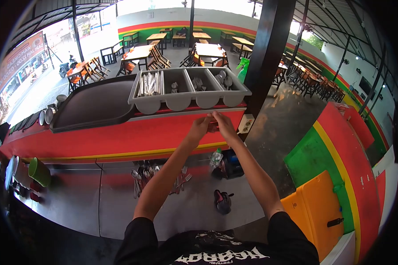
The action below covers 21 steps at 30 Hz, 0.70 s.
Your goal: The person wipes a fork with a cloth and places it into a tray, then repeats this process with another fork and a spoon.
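Note:
Both my hands are raised in front of the red counter wall, just below the grey cutlery tray point(185, 97). My left hand point(200, 128) and my right hand point(223, 126) meet at the fingertips, fingers bent together. Whatever lies between them, if anything, is too small to make out. The tray has several compartments, with a dense bundle of cutlery point(149, 84) at the left, a few pieces in the middle ones and spoons point(224, 79) at the right. Below, on the steel worktop point(75, 198), lies a pile of spoons and forks point(141, 176).
Dark stacked trays point(93, 104) lie left of the cutlery tray. A green spray bottle point(243, 70) stands by the black post point(269, 44). On the worktop are a green cup point(39, 172), a plastic bottle point(216, 158) and a dark object point(223, 202). An orange box point(314, 212) stands right.

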Each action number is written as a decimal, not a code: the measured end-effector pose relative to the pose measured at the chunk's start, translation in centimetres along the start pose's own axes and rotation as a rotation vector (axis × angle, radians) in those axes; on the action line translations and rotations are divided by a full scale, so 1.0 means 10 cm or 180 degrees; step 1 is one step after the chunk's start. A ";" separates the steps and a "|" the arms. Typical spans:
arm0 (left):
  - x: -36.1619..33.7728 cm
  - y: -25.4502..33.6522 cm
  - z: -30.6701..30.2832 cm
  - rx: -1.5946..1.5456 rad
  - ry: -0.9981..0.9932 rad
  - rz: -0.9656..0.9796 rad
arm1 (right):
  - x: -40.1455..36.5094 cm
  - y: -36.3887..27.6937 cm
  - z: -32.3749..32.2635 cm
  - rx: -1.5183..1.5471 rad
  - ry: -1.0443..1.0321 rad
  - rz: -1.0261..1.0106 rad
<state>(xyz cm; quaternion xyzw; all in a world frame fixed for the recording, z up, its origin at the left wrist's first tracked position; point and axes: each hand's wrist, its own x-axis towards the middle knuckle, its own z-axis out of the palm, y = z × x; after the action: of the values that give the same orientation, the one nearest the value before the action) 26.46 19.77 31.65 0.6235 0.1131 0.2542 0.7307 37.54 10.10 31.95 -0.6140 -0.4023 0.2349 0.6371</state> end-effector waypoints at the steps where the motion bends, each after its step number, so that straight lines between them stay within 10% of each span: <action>1: -0.02 -0.29 -0.07 0.0052 -0.0093 0.0270 | -0.10 0.14 0.01 -0.0101 0.0076 -0.0089; 6: -0.91 -1.81 -0.49 0.3141 0.0433 -0.0013 | -1.20 1.70 -0.04 -0.1736 0.0362 -0.0568; 11: -2.46 -3.18 -0.74 0.4156 0.0624 -0.0484 | -3.29 2.67 -0.05 -0.3504 -0.0019 -0.0390; 21: -2.75 -2.99 -0.47 0.4180 0.0933 -0.0386 | -3.45 2.59 0.03 -0.3225 0.0760 0.0035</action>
<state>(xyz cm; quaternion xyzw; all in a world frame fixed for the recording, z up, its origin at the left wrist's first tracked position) 7.86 6.92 -2.36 0.8898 0.3769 0.1732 0.1901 22.77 -13.60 -0.95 -0.8701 -0.3868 -0.0576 0.3002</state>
